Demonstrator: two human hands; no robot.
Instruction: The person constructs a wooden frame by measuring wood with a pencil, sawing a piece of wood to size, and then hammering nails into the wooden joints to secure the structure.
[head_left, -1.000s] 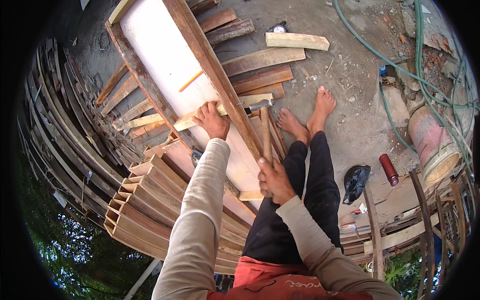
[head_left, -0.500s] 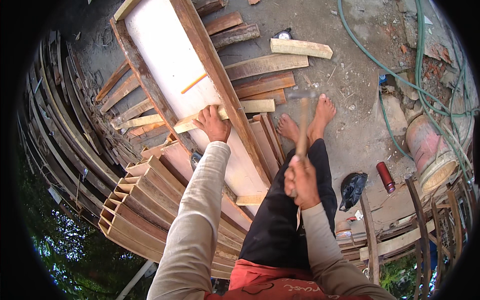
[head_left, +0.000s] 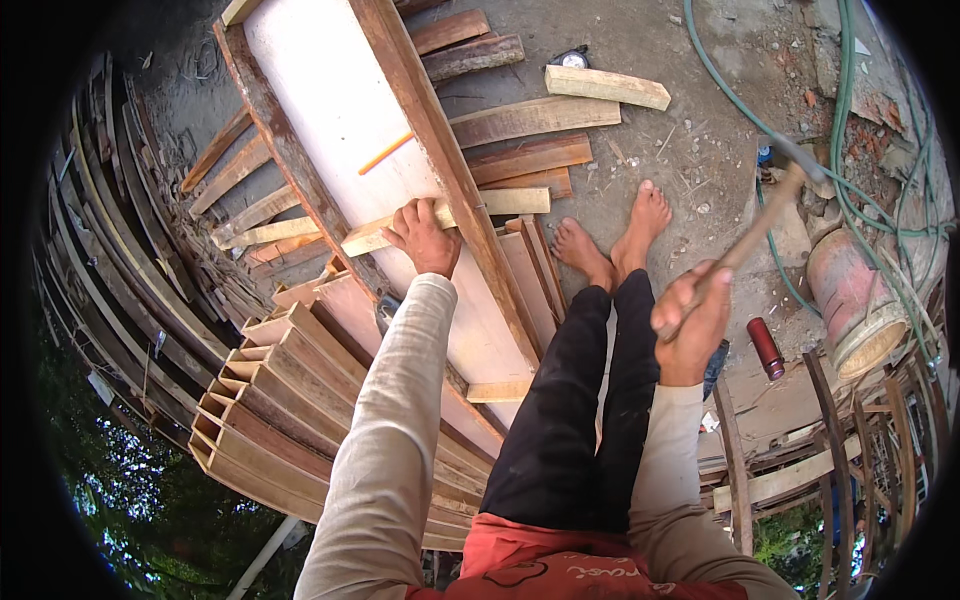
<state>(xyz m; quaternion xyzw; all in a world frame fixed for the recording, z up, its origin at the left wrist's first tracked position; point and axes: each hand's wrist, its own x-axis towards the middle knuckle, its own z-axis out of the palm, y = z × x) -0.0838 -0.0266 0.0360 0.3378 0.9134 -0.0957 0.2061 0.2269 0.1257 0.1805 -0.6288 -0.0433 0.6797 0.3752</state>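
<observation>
My left hand (head_left: 424, 238) is closed over a short pale wooden crosspiece (head_left: 366, 240), pressing it across a long wooden frame with a white panel (head_left: 305, 90). The crosspiece spans between the frame's two brown side rails (head_left: 415, 90). An orange pencil (head_left: 386, 153) lies on the panel, just beyond that hand. Out to the right, my right hand (head_left: 694, 322) grips the wooden handle of a hammer (head_left: 752, 232). The hammer's head is raised to the upper right, away from the frame. Below the left hand, a similar pale crosspiece (head_left: 500, 391) sits between the rails.
Finished-looking wooden box frames (head_left: 290, 400) are stacked under and left of the panel. Loose wood offcuts (head_left: 540, 120) and a tape measure (head_left: 570, 58) lie on the ground. To the right are a red bottle (head_left: 766, 349), a bucket (head_left: 855, 305) and green hose (head_left: 842, 100).
My right hand has swung the hammer up and to the right, away from the frame. My left hand stays on the crosspiece, nearly unmoved.
</observation>
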